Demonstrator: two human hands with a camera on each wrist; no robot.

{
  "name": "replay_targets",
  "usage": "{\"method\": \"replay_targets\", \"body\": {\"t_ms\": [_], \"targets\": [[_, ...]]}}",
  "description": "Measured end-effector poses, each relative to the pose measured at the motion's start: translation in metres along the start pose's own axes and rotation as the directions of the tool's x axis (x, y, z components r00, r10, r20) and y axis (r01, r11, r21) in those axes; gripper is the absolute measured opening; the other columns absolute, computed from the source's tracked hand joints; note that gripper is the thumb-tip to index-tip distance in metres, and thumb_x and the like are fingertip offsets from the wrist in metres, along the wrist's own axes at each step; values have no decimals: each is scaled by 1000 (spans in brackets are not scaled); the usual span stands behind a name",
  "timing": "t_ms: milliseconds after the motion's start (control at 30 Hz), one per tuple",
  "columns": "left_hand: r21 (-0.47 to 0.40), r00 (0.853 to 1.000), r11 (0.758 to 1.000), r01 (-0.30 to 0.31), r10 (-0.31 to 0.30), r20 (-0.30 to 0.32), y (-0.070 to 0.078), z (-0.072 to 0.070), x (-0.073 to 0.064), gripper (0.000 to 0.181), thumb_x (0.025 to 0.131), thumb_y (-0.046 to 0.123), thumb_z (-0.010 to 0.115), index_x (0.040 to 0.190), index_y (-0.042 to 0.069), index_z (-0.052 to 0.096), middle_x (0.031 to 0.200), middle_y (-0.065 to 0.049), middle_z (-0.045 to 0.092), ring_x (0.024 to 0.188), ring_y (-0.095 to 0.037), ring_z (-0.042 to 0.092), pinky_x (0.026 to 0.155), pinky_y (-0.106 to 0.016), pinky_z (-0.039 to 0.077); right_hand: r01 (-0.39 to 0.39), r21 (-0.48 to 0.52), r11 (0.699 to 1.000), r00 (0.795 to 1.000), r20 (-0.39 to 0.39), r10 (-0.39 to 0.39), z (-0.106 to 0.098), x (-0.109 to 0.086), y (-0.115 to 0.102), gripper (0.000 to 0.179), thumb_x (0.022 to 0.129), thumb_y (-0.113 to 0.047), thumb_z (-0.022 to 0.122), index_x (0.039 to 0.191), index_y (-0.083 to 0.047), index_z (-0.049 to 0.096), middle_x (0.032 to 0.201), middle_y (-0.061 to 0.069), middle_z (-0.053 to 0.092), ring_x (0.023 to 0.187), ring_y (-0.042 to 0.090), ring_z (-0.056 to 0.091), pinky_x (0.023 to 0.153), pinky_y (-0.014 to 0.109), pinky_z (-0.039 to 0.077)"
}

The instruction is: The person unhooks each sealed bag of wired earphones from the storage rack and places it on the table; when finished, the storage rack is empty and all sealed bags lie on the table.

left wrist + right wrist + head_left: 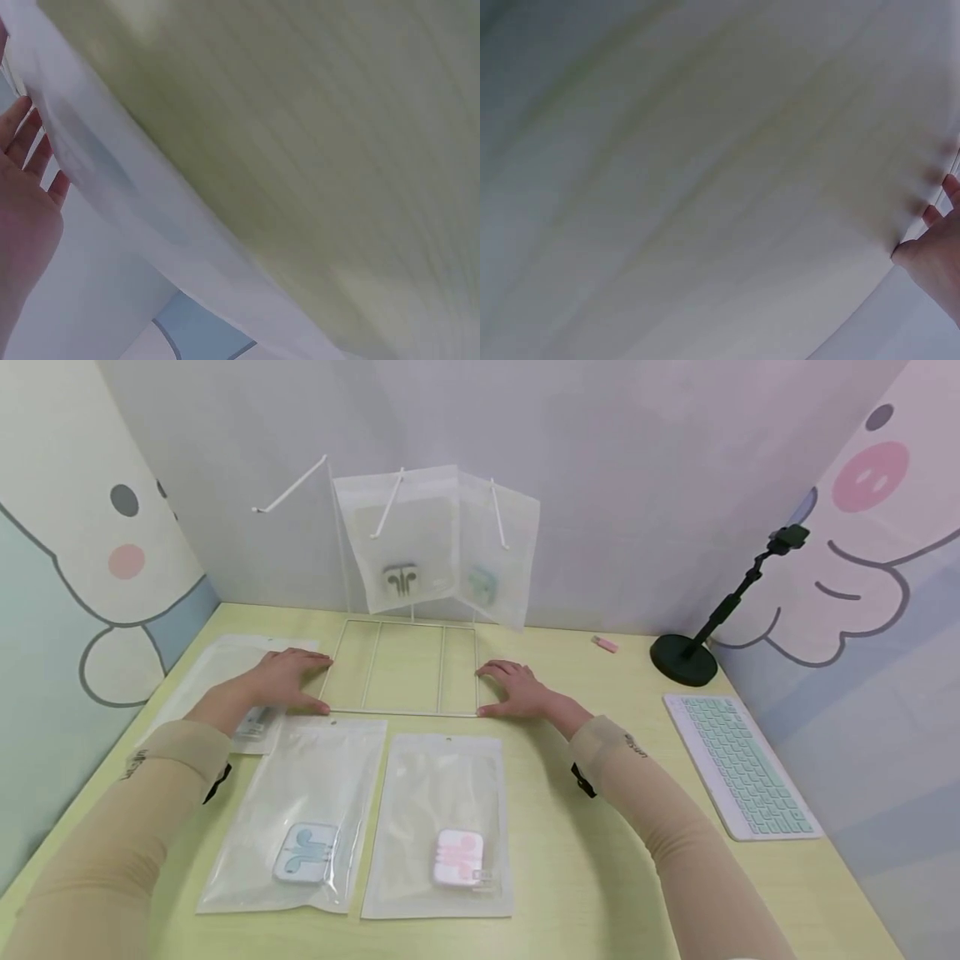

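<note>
A white wire display rack stands on the table, its flat base in front and hooks above. My left hand touches the left side of the base with spread fingers and thumb, over part of a clear-fronted bag. On the opposite side, my right hand touches the base the same way, its thumb by the front corner. Two frosted bags hang on the rack: one with dark-looking earphones, another with a mint earphone case. Each wrist view shows fingertips at the tabletop, seen from low down.
In front of the rack lie a bag with blue earphones and a bag with pink earphones. Another bag lies at left. To the right are a pink USB stick, a black stand and a mint-and-white keyboard.
</note>
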State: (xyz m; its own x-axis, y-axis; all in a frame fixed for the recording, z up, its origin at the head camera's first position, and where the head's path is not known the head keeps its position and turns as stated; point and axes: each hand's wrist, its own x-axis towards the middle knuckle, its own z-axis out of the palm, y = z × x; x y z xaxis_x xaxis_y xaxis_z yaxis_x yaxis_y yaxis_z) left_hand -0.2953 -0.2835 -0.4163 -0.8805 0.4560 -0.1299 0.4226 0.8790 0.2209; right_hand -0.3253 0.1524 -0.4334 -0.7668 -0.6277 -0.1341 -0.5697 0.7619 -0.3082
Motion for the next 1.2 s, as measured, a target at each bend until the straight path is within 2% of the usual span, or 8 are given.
{"method": "replay_targets", "body": {"t_ms": [233, 400, 500, 633, 767, 1000, 1100, 1200], "targets": [[-29, 1000, 999, 15, -15, 2, 3, 0, -2, 99, 70, 64, 70, 142, 3, 40, 146, -23, 36, 133, -45, 30, 98, -69, 22, 4, 10, 1000, 999, 35, -5, -5, 0, -3, 81, 82, -57, 63, 147, -21, 31, 155, 10, 22, 141, 36, 18, 112, 61, 9], [-30, 1000, 999, 13, -13, 6, 5, 0, -3, 100, 70, 66, 69, 142, 3, 40, 146, -23, 35, 132, -46, 30, 98, -69, 22, 6, 51, 999, 999, 37, -8, -7, 3, -3, 76, 84, -54, 63, 145, -19, 34, 153, 11, 24, 140, 35, 21, 113, 56, 15], [-33, 1000, 999, 10, -10, 7, 6, 0, -3, 99, 71, 65, 69, 142, 3, 39, 146, -23, 35, 133, -46, 29, 99, -69, 21, 14, 94, 995, 1000, 14, -15, -9, 6, -7, 73, 86, -49, 64, 145, -17, 35, 152, 12, 26, 140, 33, 22, 114, 50, 19], [-38, 1000, 999, 18, -18, 13, 7, 0, -4, 100, 71, 65, 69, 143, 3, 37, 147, -24, 32, 133, -47, 27, 100, -70, 19, 73, 128, 989, 996, -68, -64, -17, 13, -18, 71, 86, -44, 66, 144, -13, 37, 151, 13, 29, 140, 31, 24, 114, 46, 21], [-47, 1000, 999, 24, -24, 14, 8, -1, -6, 99, 71, 63, 70, 143, 3, 37, 148, -24, 32, 133, -47, 26, 100, -70, 18, 142, 160, 977, 976, -188, -111, -36, 21, -31, 71, 87, -41, 66, 144, -12, 36, 151, 11, 31, 140, 26, 25, 114, 43, 22], [-48, 1000, 999, 19, -19, 16, 9, -1, -5, 97, 73, 61, 71, 143, 2, 37, 148, -24, 32, 134, -47, 26, 100, -70, 19, 194, 272, 943, 914, -399, -73, -75, 35, -42, 70, 88, -38, 66, 146, -18, 32, 153, 1, 30, 141, 16, 25, 114, 39, 24], [-47, 1000, 999, 21, -20, 21, 8, -1, -5, 97, 73, 60, 71, 143, 2, 37, 148, -24, 31, 134, -46, 25, 100, -69, 18, 227, 325, 918, 891, -449, -61, -87, 44, -45, 71, 88, -34, 67, 147, -19, 32, 152, 0, 30, 141, 15, 25, 113, 36, 26], [-34, 1000, 999, 21, -20, 23, 7, -1, -4, 98, 73, 61, 70, 143, 2, 36, 149, -23, 31, 135, -46, 25, 100, -69, 19, 256, 381, 888, 885, -463, -57, -95, 55, -47, 71, 87, -30, 68, 147, -20, 30, 152, -1, 29, 140, 14, 25, 113, 35, 27]]}}
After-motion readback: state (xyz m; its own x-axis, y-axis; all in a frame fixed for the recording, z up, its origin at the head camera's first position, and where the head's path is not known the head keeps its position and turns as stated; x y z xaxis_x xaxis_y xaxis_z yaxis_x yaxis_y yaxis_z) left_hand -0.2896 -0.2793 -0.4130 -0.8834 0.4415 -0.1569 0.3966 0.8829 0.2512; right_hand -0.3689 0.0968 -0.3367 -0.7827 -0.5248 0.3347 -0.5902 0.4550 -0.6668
